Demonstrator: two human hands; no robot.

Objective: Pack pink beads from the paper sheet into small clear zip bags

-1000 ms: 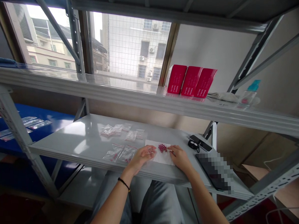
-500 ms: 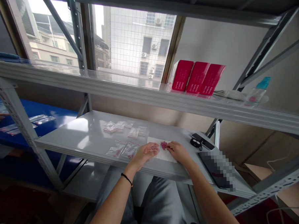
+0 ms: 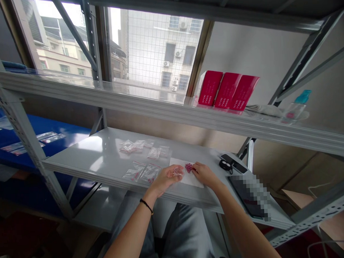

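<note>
A small heap of dark red beads (image 3: 188, 167) lies on a white sheet (image 3: 191, 179) on the grey shelf. My right hand (image 3: 203, 174) touches the heap's right side, its fingers drawn together; whether a bead is between them is too small to tell. Just left of the heap, my left hand (image 3: 167, 178) is curled round a small clear bag, thumb and fingers on it. Beside that hand lie clear bags with red bits inside (image 3: 149, 173), and another such bag (image 3: 134, 171). Farther back are several clear zip bags (image 3: 131, 146).
At the right lie a black coiled cable (image 3: 225, 164), a dark phone-like device (image 3: 234, 163) and a dark tablet (image 3: 246, 196). Red boxes (image 3: 227, 90) and a spray bottle (image 3: 295, 108) stand on the upper shelf (image 3: 159, 108). More bags (image 3: 53, 138) lie on the blue surface at left.
The other person's hand at the far left has gone out of view. My hands have barely moved; the view has shifted slightly.
</note>
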